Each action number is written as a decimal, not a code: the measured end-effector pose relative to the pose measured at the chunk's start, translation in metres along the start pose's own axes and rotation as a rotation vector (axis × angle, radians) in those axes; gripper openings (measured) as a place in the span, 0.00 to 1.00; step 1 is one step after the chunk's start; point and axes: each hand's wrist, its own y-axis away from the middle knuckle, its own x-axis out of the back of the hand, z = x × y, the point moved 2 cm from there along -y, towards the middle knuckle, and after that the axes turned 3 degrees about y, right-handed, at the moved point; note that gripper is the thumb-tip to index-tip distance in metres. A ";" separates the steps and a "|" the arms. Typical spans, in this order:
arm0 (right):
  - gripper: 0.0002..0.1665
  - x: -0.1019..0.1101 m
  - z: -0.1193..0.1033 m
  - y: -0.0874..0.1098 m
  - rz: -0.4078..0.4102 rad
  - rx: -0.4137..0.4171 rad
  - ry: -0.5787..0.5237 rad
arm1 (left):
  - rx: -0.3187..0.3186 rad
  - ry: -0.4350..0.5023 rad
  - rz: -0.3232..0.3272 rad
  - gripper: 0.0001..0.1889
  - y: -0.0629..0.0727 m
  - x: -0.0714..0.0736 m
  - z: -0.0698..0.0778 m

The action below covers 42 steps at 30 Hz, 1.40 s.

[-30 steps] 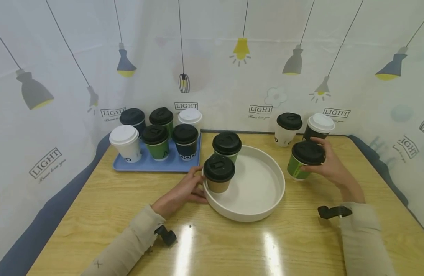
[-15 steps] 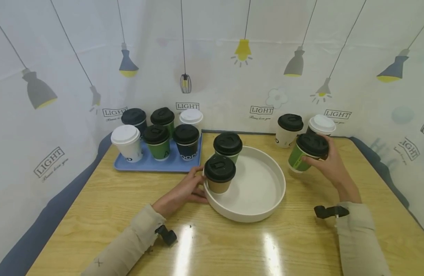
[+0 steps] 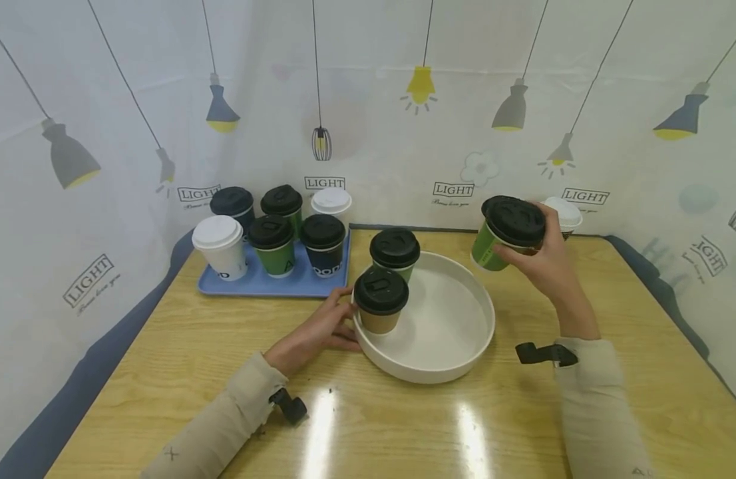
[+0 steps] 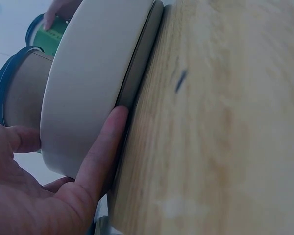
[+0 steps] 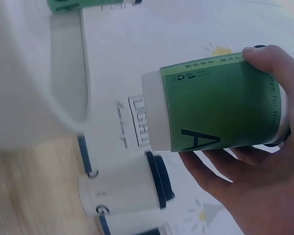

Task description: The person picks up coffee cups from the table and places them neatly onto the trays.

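My right hand (image 3: 550, 269) grips a green paper coffee cup (image 3: 486, 249) with a black lid, fingers and thumb around it. In the right wrist view the cup (image 5: 215, 105) is off the table, beyond the round tray's rim. My left hand (image 3: 320, 332) holds the left edge of the round white tray (image 3: 428, 375); in the left wrist view its thumb lies at the rim and a finger runs along the underside. Inside the tray's left part stand a brown cup (image 3: 380, 323) and a green cup (image 3: 398, 247), both black-lidded.
A blue tray (image 3: 266, 288) at the back left bears several lidded cups. At the back right, a white cup (image 5: 125, 191) with a black lid is mostly hidden in the head view; beside it shows a white-lidded cup (image 3: 565, 214). A printed curtain (image 3: 380, 146) hangs behind.
My right hand has raised the green cup from the table's right side and carried it up and leftward, in front of the white cup. The left hand and round tray have stayed put.
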 end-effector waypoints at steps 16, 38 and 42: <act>0.55 -0.054 0.002 -0.009 -0.138 -0.030 0.133 | -0.003 0.011 0.001 0.35 -0.002 -0.002 0.001; 0.57 -0.077 0.028 -0.008 -0.282 -0.080 0.158 | 0.009 0.011 0.012 0.34 -0.003 -0.001 -0.001; 0.57 -0.078 0.027 -0.007 -0.303 -0.078 0.128 | 0.006 0.007 0.021 0.34 -0.003 0.000 -0.002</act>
